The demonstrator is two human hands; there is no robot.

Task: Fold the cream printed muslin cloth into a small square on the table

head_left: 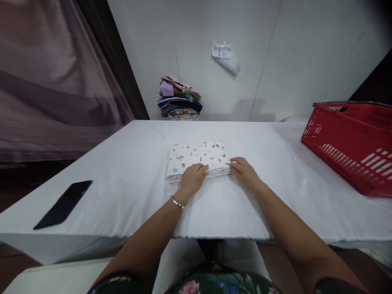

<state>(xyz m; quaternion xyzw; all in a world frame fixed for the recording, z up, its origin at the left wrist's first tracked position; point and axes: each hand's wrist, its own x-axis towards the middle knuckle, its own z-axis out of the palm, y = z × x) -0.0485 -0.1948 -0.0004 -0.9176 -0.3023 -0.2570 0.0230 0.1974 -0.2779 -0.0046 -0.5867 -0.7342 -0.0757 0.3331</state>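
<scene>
A folded white cloth (199, 157) with small plant prints lies flat on the white-covered table, its stacked layers showing along the near edge. My left hand (193, 177), with a silver bracelet at the wrist, has its fingers curled over the middle of that near edge, closed on the layers. At the near right corner, my right hand (244, 171) pinches the cloth between thumb and fingers. The undersides of both grips are hidden.
A dark flat phone-like slab (65, 204) lies at the table's left. On the right stands a red plastic basket (352, 143). Behind the far edge rises a pile of folded fabrics (180, 100) against the wall, where a paper note (222, 51) hangs. A pinkish curtain (55, 81) hangs left.
</scene>
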